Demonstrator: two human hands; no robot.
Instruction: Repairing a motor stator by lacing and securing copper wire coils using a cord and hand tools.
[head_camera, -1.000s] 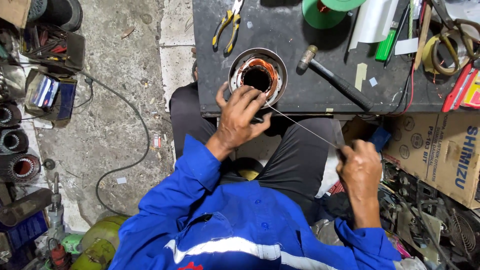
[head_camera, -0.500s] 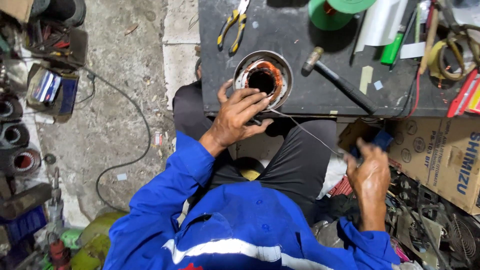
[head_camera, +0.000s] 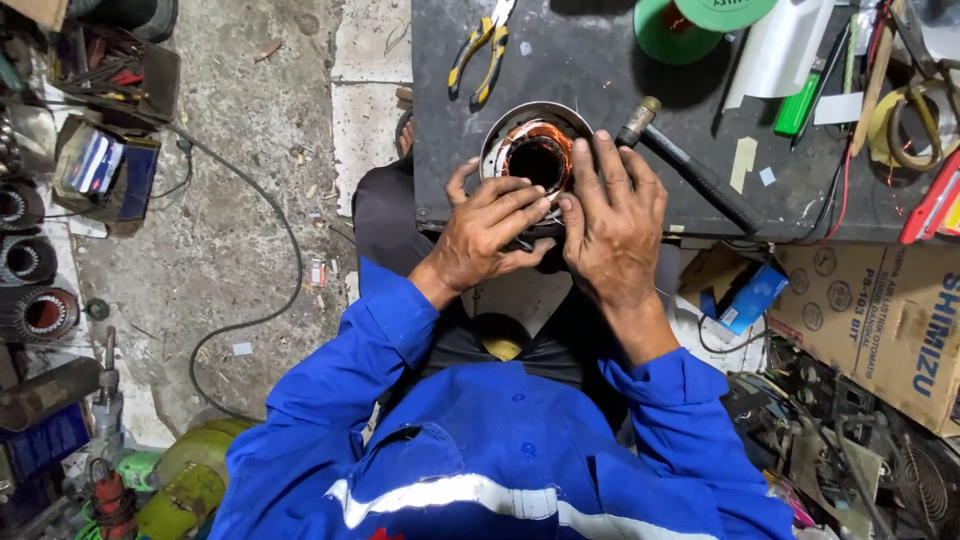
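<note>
A round metal motor stator (head_camera: 537, 150) with copper windings inside sits near the front edge of a dark workbench (head_camera: 590, 70). My left hand (head_camera: 487, 232) rests on the stator's near rim, fingers curled over it. My right hand (head_camera: 612, 222) lies against the stator's right side, fingertips on the rim and touching the left hand's fingers. A thin wire, barely visible, runs under the fingers. Both sleeves are blue.
On the bench: yellow-handled pliers (head_camera: 480, 48), a hammer (head_camera: 690, 165) beside the stator, a green spool (head_camera: 685, 25), tape and small tools at the right. A cardboard box (head_camera: 880, 320) stands right; stators (head_camera: 35, 310) and a cable (head_camera: 270, 230) lie on the concrete floor left.
My right hand has come up from beside my right knee, where it was pulling a thin wire taut, to the stator's right side. The left hand stays on the rim.
</note>
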